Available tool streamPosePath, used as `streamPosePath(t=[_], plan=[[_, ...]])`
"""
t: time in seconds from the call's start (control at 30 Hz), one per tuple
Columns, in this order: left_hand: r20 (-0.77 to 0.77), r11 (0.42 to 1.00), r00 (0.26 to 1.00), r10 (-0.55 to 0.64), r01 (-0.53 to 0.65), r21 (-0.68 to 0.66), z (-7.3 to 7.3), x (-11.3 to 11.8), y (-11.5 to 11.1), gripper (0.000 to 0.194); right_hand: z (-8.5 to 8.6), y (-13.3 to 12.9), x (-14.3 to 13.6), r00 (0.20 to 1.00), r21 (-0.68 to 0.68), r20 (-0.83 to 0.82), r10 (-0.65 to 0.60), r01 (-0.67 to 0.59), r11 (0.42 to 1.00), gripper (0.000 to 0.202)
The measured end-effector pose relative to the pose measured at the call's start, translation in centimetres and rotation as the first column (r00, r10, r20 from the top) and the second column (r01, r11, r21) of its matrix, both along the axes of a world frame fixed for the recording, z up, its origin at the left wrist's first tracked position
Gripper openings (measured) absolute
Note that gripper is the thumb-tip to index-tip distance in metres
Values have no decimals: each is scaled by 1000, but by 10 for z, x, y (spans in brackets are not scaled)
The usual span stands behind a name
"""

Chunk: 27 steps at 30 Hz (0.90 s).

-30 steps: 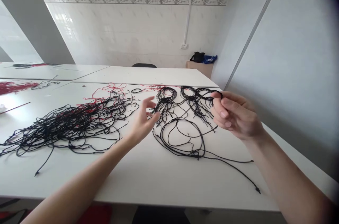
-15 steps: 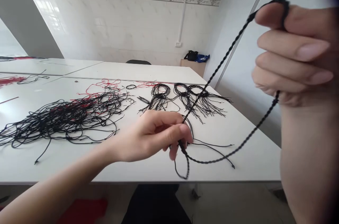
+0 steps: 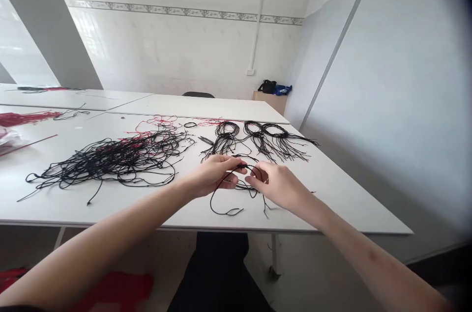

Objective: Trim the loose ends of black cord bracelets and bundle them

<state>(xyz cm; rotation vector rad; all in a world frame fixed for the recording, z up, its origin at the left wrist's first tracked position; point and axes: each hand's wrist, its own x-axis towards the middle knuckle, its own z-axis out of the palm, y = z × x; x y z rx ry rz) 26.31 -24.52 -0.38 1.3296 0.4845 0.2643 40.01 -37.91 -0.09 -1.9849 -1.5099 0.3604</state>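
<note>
Between both hands, over the near part of the table, is a thin black braided cord (image 3: 211, 200). My left hand (image 3: 216, 176) pinches it at a knotted spot with thumb and forefinger. My right hand (image 3: 275, 182) is closed on the same cord just to the right, the fingertips partly hidden by the hand. A loop of the cord hangs below my left hand, and loose ends drop beneath my right. Behind the hands lie bundles of looped black cords (image 3: 224, 137), their tails fanned toward me.
A large tangled heap of black cords (image 3: 106, 159) spreads on the left of the white table (image 3: 354, 199), with red threads (image 3: 158, 120) behind it. Small dark snips (image 3: 206, 140) lie near the bundles. Black and blue bags (image 3: 268, 87) sit at the back right.
My right hand has come down from high on the right, where the cord was stretched around its thumb, to beside my left hand. The cord is now slack. The view has shifted.
</note>
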Motion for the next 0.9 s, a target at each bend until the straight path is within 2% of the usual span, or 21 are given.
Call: streamPosePath(t=[0.1,0.2,0.3,0.43,0.5,0.53,0.6,0.73,0.8,0.9], plan=[[-60,996,998,-22,27,83,-2,4,6,23,-3,3,15,996,-11,-64,59,-60,998,27],[-141,981,989,-42,67,180,4,11,21,26,7,16,42,979,-50,-143,147,-156,987,27],[-165,949,985,-45,94,300,25,25,41,20,27,38,67,981,21,-135,139,-138,990,25],[-50,855,999,22,7,518,62,45,60,13,55,62,84,999,245,-35,37,-27,969,24],[-20,788,999,49,-26,615,67,50,64,14,57,65,86,1000,312,21,11,-17,950,22],[-28,749,998,62,-28,662,62,49,65,16,51,63,85,999,325,52,8,-24,946,20],[-76,665,993,88,-2,747,39,42,65,19,27,56,81,993,315,116,16,-52,948,16],[-131,471,982,138,51,881,-32,16,53,19,-47,36,71,978,259,197,64,-114,959,15],[-107,356,983,148,48,933,-59,4,46,17,-77,28,68,974,266,212,76,-132,955,12],[-43,194,987,155,12,981,-77,-8,39,18,-98,20,68,976,331,209,54,-123,936,10]])
